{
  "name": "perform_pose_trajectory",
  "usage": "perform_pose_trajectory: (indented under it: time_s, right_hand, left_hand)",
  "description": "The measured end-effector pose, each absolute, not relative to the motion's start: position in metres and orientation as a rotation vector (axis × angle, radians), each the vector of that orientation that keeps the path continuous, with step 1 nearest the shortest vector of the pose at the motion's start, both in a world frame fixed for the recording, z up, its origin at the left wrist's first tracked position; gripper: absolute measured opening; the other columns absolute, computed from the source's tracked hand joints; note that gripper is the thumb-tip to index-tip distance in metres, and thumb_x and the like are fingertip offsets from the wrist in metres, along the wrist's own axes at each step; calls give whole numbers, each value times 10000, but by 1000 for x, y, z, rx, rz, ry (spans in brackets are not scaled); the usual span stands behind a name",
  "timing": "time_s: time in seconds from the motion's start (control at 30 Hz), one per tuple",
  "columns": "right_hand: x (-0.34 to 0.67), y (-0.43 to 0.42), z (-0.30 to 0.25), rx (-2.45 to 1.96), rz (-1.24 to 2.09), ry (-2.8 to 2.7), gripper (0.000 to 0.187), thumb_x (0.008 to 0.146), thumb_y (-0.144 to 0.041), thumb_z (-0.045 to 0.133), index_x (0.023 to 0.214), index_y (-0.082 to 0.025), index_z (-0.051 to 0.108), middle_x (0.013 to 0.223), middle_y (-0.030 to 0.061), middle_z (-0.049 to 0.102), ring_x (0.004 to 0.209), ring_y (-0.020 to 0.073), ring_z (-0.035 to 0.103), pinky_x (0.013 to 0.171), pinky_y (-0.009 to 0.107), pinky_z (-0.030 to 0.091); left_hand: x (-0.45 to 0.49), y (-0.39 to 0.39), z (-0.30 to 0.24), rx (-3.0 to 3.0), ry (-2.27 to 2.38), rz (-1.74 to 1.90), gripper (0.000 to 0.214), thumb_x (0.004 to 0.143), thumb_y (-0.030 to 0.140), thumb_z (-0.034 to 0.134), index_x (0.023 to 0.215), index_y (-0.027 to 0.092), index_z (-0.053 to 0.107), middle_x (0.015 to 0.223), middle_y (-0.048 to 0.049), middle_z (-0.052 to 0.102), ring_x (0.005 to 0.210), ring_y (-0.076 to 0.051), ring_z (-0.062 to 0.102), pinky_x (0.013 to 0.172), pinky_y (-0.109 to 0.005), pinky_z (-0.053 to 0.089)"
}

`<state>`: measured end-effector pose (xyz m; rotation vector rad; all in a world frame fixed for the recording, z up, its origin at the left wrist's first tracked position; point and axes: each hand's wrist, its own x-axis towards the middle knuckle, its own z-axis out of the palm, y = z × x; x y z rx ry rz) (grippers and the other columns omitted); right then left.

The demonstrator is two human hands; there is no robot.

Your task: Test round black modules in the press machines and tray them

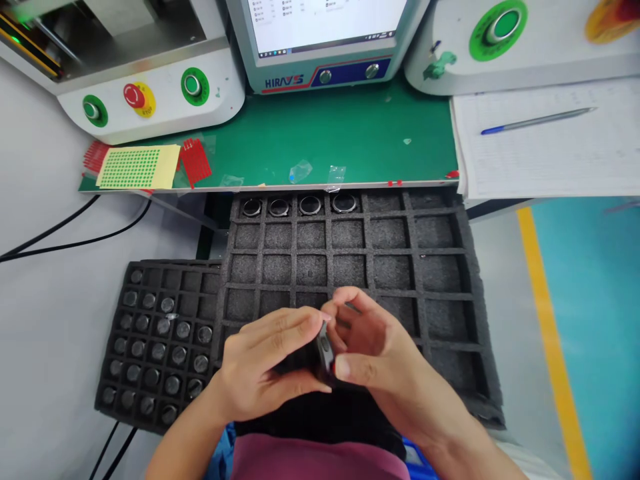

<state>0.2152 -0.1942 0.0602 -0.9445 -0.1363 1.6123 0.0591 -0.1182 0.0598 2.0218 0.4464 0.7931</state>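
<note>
My left hand (273,357) grips a dark round smartwatch body (325,343) between its fingers and thumb. The watch is tilted on edge, so its grey side with a button shows while its face is hidden. On the other side, my right hand (377,343) has its thumb pressed to the watch's lower edge, fingers curled behind. A small red spot shows by that thumb, too small to name. Both hands are above the near part of a large black foam tray (367,253). Several round watches (310,205) lie in the tray's far row.
A smaller foam tray (193,283) at left holds several round parts (159,351). Beyond is a green bench (350,143) with a sticker sheet (137,167), red strips (196,162), a monitor (325,60) and machine buttons (134,95). A pen (540,121) rests on papers (550,160) at right.
</note>
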Motion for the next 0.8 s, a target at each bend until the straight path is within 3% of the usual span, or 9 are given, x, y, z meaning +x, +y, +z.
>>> perform_pose_trajectory:
  time_s: [0.1, 0.2, 0.33, 0.43, 0.53, 0.8]
  right_hand:
    - [212, -192, 59, -981, 1549, -145, 563, 504, -373, 934, 937, -268, 590, 948, -1, 627, 759, 135, 581, 641, 246, 520]
    - [212, -193, 56, -993, 1400, -193, 494, 625, -456, 859, 1025, -282, 628, 1131, 53, 652, 929, 196, 621, 736, 308, 546]
    - [214, -196, 50, -1060, 1147, -247, 290, 765, -357, 777, 1020, -290, 657, 1211, 40, 666, 1200, 210, 570, 969, 341, 484]
    - [210, -196, 49, -1042, 1155, -281, 195, 823, -331, 729, 1003, -298, 661, 1171, 21, 694, 1172, 198, 605, 1024, 366, 459]
    - [203, -196, 53, -989, 1171, -304, 171, 874, -337, 675, 1041, -313, 649, 1153, 0, 705, 1145, 174, 629, 1022, 333, 470]
    - [195, -193, 60, -906, 1262, -305, 181, 897, -291, 655, 1072, -320, 620, 1164, -3, 714, 1099, 135, 658, 926, 258, 537]
  left_hand:
    - [61, -121, 54, 1722, 496, 730, 639, 790, 306, 771, 1386, 265, 544, 1201, -119, 714, 1027, -264, 715, 881, -387, 614]
    - [71, -121, 55, 1233, 475, 572, 456, 902, 321, 639, 1353, 276, 585, 1223, -117, 705, 995, -273, 729, 848, -388, 623]
    - [85, -123, 59, 798, 429, 535, 324, 968, 313, 511, 1214, 171, 667, 1064, -140, 747, 796, -216, 750, 639, -296, 626]
    - [91, -129, 60, 735, 497, 562, 280, 934, 388, 572, 1021, 138, 661, 846, -89, 730, 565, -119, 662, 469, -189, 534]
    - [94, -135, 61, 800, 625, 595, 230, 941, 380, 569, 887, 157, 584, 731, -16, 661, 476, -51, 546, 409, -118, 442]
    - [89, -145, 60, 1334, 722, 631, 141, 996, 300, 461, 929, 207, 544, 724, 30, 536, 540, -45, 463, 500, -144, 406]
